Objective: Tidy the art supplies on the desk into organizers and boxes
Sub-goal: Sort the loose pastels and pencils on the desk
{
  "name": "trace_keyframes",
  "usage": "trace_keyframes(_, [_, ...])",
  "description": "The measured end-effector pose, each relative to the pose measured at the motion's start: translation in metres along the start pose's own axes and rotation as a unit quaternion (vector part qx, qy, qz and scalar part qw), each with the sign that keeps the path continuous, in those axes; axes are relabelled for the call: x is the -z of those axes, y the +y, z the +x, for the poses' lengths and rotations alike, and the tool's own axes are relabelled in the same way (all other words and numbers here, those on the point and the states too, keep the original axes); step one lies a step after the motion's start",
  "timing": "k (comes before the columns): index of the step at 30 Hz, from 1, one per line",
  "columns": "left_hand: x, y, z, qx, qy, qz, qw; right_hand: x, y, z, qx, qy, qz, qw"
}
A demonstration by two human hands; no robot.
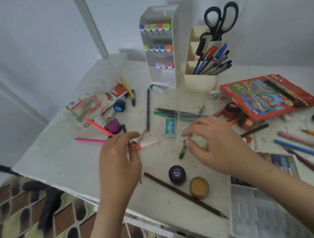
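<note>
Lowest in the frame, at the lower right, a clear box (256, 215) lies on the desk (60, 152). Left of it a brown pencil (182, 194) lies diagonally, with a yellow jar (199, 187) touching it and a purple jar (177, 174) just above.

In the middle of the frame are my two hands. My left hand (117, 160) has its fingers curled together, and the tips pinch a marker (148, 143) at its orange end; its white body points to the right, low over the desk. My right hand (214, 145) arches with bent fingers above a green pen (182, 150). The thumb and first finger come close to each other there, but I cannot tell if they grip anything, because this part is blurred.

Above the hands lie an eraser (170, 127) and a grey pencil (147, 110). A red box (266, 97) is at the right and a pastel box (94, 107) at the left.

Farthest, in the upper centre, stands the white organizer (177, 45) with rows of markers. Beside it on the right, a cream holder (201, 80) keeps pens and scissors (220, 19).
</note>
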State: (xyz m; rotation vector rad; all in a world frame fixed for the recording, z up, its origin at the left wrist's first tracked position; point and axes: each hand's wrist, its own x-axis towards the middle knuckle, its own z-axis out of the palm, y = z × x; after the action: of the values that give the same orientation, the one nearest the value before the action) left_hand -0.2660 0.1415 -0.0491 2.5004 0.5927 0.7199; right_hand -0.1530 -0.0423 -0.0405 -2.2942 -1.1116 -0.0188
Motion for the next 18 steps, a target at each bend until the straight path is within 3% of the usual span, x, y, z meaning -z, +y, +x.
trace_keyframes(4, [0.013,-0.037,0.001,0.157,0.045,-0.017,0.986,-0.015,-0.015,0.021,0.034,-0.038,0.009,0.999])
trace_keyframes(7, [0.016,-0.064,0.003,0.22,0.012,0.032,0.975,-0.027,-0.027,0.03,0.055,-0.051,0.021,0.997])
trace_keyframes(18, [0.005,-0.076,0.03,0.227,-0.022,0.045,0.973,-0.038,-0.035,0.031,0.065,-0.065,0.033,0.995])
